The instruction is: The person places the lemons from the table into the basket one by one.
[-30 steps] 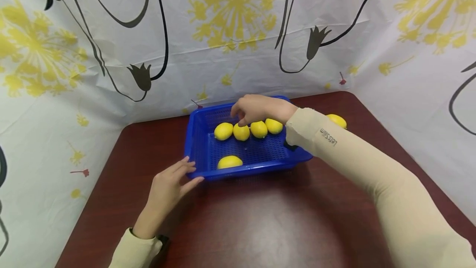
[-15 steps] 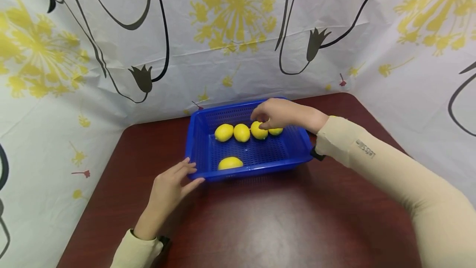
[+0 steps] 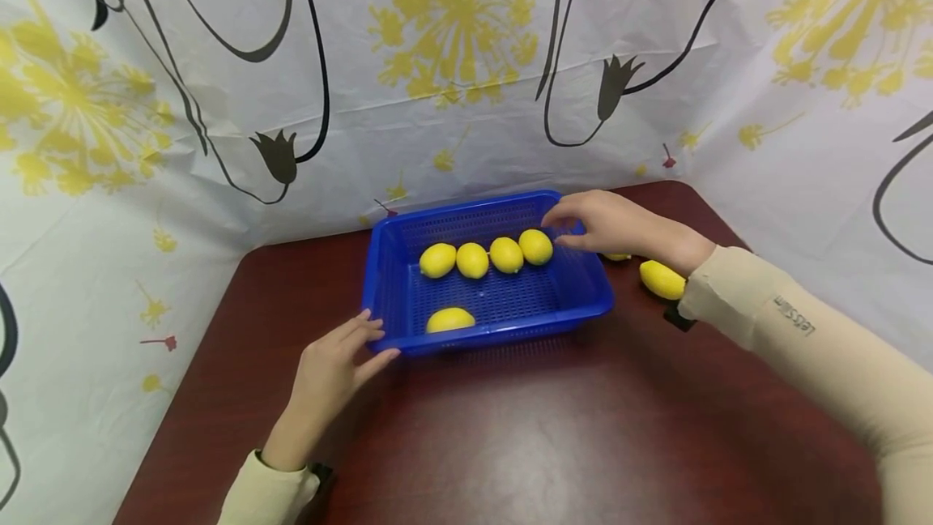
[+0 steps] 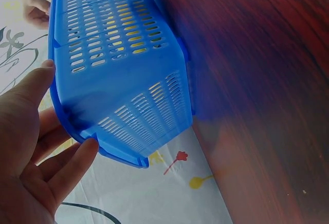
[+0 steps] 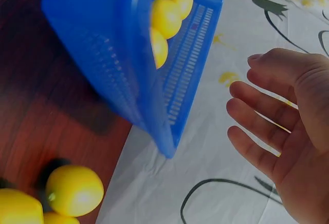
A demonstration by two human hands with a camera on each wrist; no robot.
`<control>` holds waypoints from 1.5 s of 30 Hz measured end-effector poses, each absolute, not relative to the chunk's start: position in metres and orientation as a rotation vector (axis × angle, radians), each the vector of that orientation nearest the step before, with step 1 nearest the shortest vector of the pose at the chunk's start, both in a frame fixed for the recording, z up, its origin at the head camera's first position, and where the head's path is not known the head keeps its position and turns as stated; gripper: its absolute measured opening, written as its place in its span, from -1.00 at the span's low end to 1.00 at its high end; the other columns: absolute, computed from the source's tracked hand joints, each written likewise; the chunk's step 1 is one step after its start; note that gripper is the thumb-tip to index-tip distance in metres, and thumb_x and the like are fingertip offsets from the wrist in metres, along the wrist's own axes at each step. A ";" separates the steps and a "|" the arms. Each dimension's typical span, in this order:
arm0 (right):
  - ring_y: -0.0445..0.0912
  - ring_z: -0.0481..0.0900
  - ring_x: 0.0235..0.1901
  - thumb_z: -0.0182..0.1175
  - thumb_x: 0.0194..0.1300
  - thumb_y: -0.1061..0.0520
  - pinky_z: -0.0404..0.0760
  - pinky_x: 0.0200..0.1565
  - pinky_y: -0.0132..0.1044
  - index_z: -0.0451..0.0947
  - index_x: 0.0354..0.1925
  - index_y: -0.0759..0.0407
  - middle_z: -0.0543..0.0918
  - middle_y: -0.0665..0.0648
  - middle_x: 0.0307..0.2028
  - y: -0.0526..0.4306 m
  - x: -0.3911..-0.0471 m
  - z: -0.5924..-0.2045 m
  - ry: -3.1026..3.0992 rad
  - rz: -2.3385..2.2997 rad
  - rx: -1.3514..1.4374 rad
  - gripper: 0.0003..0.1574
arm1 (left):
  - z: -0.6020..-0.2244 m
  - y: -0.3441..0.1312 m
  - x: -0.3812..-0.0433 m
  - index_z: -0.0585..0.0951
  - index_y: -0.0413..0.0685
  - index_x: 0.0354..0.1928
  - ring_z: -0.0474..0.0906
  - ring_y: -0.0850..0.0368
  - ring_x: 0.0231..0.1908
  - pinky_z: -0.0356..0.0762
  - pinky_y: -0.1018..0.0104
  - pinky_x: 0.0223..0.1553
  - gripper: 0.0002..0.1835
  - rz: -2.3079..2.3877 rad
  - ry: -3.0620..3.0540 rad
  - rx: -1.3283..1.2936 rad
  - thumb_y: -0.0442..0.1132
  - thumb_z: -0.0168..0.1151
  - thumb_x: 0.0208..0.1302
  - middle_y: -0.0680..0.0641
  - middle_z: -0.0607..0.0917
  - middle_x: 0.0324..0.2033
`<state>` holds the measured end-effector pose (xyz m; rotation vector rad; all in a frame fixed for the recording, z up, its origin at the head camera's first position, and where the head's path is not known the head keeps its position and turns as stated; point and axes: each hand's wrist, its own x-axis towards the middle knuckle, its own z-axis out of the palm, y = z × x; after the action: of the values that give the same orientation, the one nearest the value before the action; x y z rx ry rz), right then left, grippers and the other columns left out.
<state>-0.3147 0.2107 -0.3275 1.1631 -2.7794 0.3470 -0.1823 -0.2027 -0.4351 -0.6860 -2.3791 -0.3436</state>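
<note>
A blue perforated plastic basket [image 3: 481, 339] holds several yellow lemons, most of them in a row along its far half. A single lemon [image 3: 450, 319] lies by its front wall. My left hand [image 3: 328, 371] grips the basket's near left corner, thumb on the front rim and fingers over the left rim. The left wrist view shows the fingertips [image 4: 88, 147] against that rim. Above the basket's right rim is my right hand [image 3: 612, 225], fingers loosely bent and nothing in them. The rightmost lemon of the row [image 3: 535, 247] sits just left of its fingertips.
On the dark red table [image 3: 510, 436], right of the basket, lies a lemon [image 3: 662, 279], with another partly hidden under the right hand. The right wrist view shows lemons [image 5: 74, 190] grouped there. A patterned white sheet [image 3: 466, 136] hangs behind the table and at both sides.
My right hand has moved rightward from over the row of lemons to the basket's right rim, uncovering the row and a lemon on the table. The left hand stays at the corner.
</note>
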 end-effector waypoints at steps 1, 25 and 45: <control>-0.12 0.60 -0.24 0.32 0.26 0.08 0.60 -0.14 -0.17 0.65 0.05 0.02 0.70 0.00 -0.12 0.213 -0.315 -0.328 -2.774 0.341 1.153 -0.64 | -0.436 -0.203 -0.182 0.74 -0.12 -0.21 0.74 -0.07 0.00 0.74 0.08 -0.17 -0.51 -0.345 -2.378 -0.686 0.18 0.42 0.10 -0.13 0.81 -0.16; 0.19 0.61 -0.01 0.25 0.35 0.07 0.60 -0.02 0.16 0.31 0.41 0.16 0.64 0.31 0.04 0.279 -0.350 -0.343 -2.737 0.475 0.652 -0.27 | -0.437 -0.203 -0.183 0.74 -0.13 -0.18 0.73 -0.07 0.01 0.74 0.08 -0.14 -0.50 -0.352 -2.399 -0.668 0.18 0.43 0.09 -0.13 0.81 -0.13; 0.24 0.52 -0.07 0.35 0.17 -0.24 0.60 -0.17 0.18 0.51 0.19 0.27 0.72 0.32 -0.07 0.296 -0.372 -0.419 -2.972 0.180 0.443 -0.19 | -0.436 -0.202 -0.183 0.74 -0.12 -0.17 0.72 -0.06 0.04 0.73 0.08 -0.10 -0.54 -0.361 -2.426 -0.655 0.06 0.55 -0.02 -0.12 0.81 -0.14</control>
<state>-0.3721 0.2956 -0.4191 0.4429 -2.9723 0.1803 -0.1834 -0.2024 -0.4357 -0.6546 -2.4259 -0.3610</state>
